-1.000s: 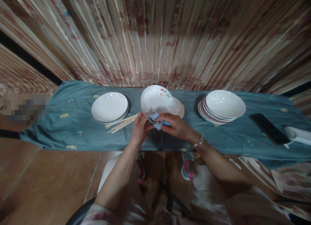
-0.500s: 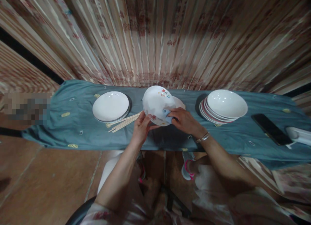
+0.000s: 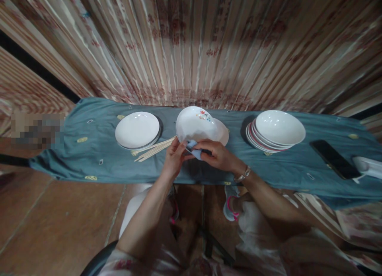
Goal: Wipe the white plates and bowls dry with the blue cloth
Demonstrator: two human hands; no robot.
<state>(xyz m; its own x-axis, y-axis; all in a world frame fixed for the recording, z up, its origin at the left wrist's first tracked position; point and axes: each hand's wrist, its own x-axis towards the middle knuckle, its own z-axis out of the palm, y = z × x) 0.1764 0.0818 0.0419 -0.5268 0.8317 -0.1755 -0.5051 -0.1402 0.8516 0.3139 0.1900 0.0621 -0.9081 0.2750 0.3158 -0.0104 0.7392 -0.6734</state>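
A white plate [image 3: 193, 125] with a small flower print near its rim is tilted up in front of me. My left hand [image 3: 174, 156] grips its lower left edge, thumb on the face and fingers beneath. My right hand [image 3: 216, 154] is closed on a light blue cloth [image 3: 195, 150], pressed at the plate's near rim beside my left thumb. Partly hidden behind this plate, another white plate [image 3: 221, 132] rests on the table. The fingertips of my right hand are partly covered by the cloth.
On the green tablecloth [image 3: 110, 160], stacked white plates [image 3: 137, 129] stand at left, with several wooden chopsticks [image 3: 155, 150] beside them. To the right are stacked white bowls [image 3: 279, 127], a black phone [image 3: 334, 158] and a white object [image 3: 367, 166] at the edge. A patterned curtain [image 3: 191, 49] hangs behind.
My right hand has moved the cloth left and slightly down, from the plate's right side to its near rim by my left thumb. My left hand keeps its hold.
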